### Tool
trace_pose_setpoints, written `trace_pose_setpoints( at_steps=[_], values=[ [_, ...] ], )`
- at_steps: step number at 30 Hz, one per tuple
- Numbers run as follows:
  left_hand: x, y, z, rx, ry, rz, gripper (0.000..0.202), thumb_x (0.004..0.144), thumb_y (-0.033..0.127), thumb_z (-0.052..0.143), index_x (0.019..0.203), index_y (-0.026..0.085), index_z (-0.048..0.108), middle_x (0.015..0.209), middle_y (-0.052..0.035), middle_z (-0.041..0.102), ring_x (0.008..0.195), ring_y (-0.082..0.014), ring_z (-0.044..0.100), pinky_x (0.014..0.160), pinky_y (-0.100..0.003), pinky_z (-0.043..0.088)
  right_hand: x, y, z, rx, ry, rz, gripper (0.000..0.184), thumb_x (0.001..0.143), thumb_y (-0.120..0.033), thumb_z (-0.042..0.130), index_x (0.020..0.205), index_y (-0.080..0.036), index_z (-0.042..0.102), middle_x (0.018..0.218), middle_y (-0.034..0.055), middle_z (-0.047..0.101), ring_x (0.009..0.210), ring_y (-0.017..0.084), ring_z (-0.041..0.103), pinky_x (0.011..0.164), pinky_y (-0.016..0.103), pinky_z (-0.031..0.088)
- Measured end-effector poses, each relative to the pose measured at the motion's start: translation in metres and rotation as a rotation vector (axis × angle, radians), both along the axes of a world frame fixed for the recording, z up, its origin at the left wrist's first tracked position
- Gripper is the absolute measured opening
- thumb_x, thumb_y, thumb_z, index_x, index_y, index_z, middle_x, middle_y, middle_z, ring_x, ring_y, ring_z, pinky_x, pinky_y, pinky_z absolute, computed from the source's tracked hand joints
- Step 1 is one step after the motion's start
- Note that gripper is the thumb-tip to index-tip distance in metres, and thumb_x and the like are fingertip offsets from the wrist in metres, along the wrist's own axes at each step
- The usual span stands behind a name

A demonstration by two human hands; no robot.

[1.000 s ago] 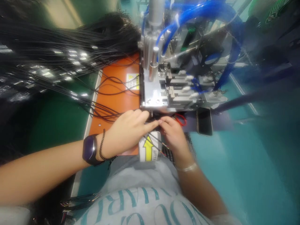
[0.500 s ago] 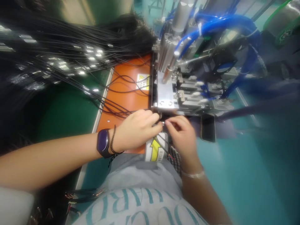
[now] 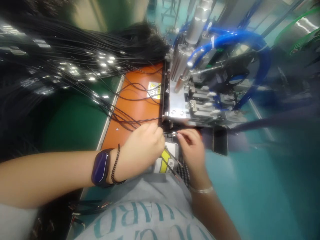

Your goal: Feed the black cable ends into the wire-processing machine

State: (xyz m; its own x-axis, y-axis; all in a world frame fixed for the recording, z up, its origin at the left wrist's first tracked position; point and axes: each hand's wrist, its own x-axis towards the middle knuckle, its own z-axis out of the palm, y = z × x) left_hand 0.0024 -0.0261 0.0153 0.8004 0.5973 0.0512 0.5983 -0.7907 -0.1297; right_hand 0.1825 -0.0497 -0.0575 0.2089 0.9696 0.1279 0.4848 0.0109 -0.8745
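Note:
My left hand [image 3: 146, 148] and my right hand [image 3: 191, 146] meet at the front edge of a wire-processing machine's steel plate [image 3: 177, 111]. Between their fingertips runs a thin black wire [image 3: 170, 134] with a small bright tip, and both hands seem to pinch it. Behind the plate stand pneumatic cylinders [image 3: 178, 63] and blue air tubes [image 3: 237, 36]. A large bundle of black wires [image 3: 100, 56] fans out at the upper left, with loose strands crossing an orange mat [image 3: 136, 106]. My left hand hides the mat's near part.
A white label with a yellow arrow [image 3: 166, 161] lies under my hands, crossed by wires. A phone [image 3: 220, 140] stands right of the machine. The green bench [image 3: 75, 113] lies left of the mat, and a teal floor spreads to the right. Wire ends [image 3: 87, 206] show low at the left.
My hands have drawn slightly apart and my left hand has lifted from the machine's edge. The view has shifted a little, so the machine sits further right and lower than before.

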Motion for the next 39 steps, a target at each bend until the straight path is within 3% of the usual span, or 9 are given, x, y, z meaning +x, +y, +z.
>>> trace_pose_setpoints(
  at_steps=[3,8,11,13,16,18,27,34,39],
  values=[
    [0.001,-0.004,0.000,0.012,0.039,0.027,0.010,0.074,0.006,0.052,0.074,0.013,0.058,0.071,-0.0080,0.055,0.070,-0.0231,0.052,0.057,-0.034,0.037,0.003,-0.002,-0.003,0.052,-0.079,0.047,0.013,0.085,-0.028,0.054,0.083,-0.022,0.065,0.088,0.0045,0.060,0.085,0.019,0.056,0.073,0.033,0.045],
    [0.005,-0.008,-0.002,0.074,0.046,0.056,0.039,0.079,0.010,0.047,0.118,0.008,0.051,0.071,-0.0069,0.057,0.066,-0.0229,0.054,0.057,-0.033,0.037,0.002,-0.001,-0.005,0.071,-0.114,0.081,0.014,0.088,-0.028,0.051,0.083,-0.021,0.063,0.088,0.0051,0.060,0.087,0.020,0.056,0.074,0.034,0.047],
    [0.005,-0.007,-0.003,0.067,0.034,0.052,0.036,0.079,0.012,0.047,0.115,0.010,0.052,0.070,-0.0056,0.056,0.066,-0.0226,0.054,0.058,-0.033,0.038,0.011,-0.004,0.000,0.094,-0.143,0.077,0.013,0.086,-0.027,0.056,0.095,-0.023,0.064,0.094,0.0054,0.059,0.082,0.019,0.056,0.069,0.032,0.048],
    [0.005,-0.006,-0.002,0.051,0.032,0.056,0.031,0.079,0.012,0.048,0.109,0.011,0.053,0.069,-0.0051,0.056,0.066,-0.0229,0.055,0.058,-0.034,0.038,0.020,-0.009,0.008,0.181,-0.164,0.227,0.026,0.084,-0.022,0.058,0.108,-0.028,0.062,0.097,0.0041,0.060,0.080,0.018,0.056,0.067,0.032,0.048],
    [0.004,-0.007,0.001,0.030,0.039,0.058,0.025,0.077,0.012,0.050,0.102,0.012,0.055,0.069,-0.0048,0.056,0.066,-0.0232,0.055,0.058,-0.034,0.039,0.032,-0.019,0.022,0.304,-0.213,0.679,0.041,0.084,-0.009,0.054,0.113,-0.037,0.062,0.089,0.0008,0.063,0.076,0.017,0.055,0.067,0.031,0.047],
    [0.003,-0.007,0.002,0.014,0.051,0.061,0.022,0.077,0.012,0.051,0.099,0.013,0.055,0.070,-0.0051,0.056,0.066,-0.0231,0.055,0.057,-0.033,0.038,0.033,-0.024,0.030,0.312,-0.226,0.778,0.040,0.084,-0.008,0.053,0.111,-0.036,0.063,0.087,0.0008,0.066,0.074,0.017,0.054,0.066,0.033,0.046],
    [-0.001,0.017,-0.004,-0.008,0.037,0.084,0.010,0.083,0.012,0.045,0.089,0.014,0.053,0.085,-0.0101,0.058,0.082,-0.0252,0.055,0.069,-0.036,0.041,0.003,-0.011,0.012,0.435,-0.164,0.474,0.033,0.080,-0.004,0.060,0.101,-0.029,0.065,0.095,0.0001,0.071,0.096,0.021,0.054,0.086,0.041,0.044],
    [-0.001,0.016,0.003,-0.037,-0.049,-0.132,0.017,0.081,0.015,0.046,0.096,0.013,0.055,0.095,-0.0102,0.058,0.090,-0.0257,0.053,0.073,-0.038,0.042,-0.002,-0.005,0.000,0.361,-0.010,0.249,0.024,0.082,-0.010,0.062,0.093,-0.030,0.067,0.092,-0.0006,0.071,0.101,0.021,0.052,0.088,0.043,0.044],
    [0.000,0.020,-0.002,-0.042,-0.107,-0.224,0.013,0.081,0.014,0.047,0.091,0.014,0.056,0.086,-0.0065,0.057,0.082,-0.0227,0.052,0.071,-0.036,0.042,-0.004,-0.006,0.001,0.297,0.093,0.233,0.017,0.080,-0.013,0.065,0.086,-0.028,0.068,0.086,0.0006,0.069,0.099,0.021,0.052,0.088,0.042,0.044]
  ],
)
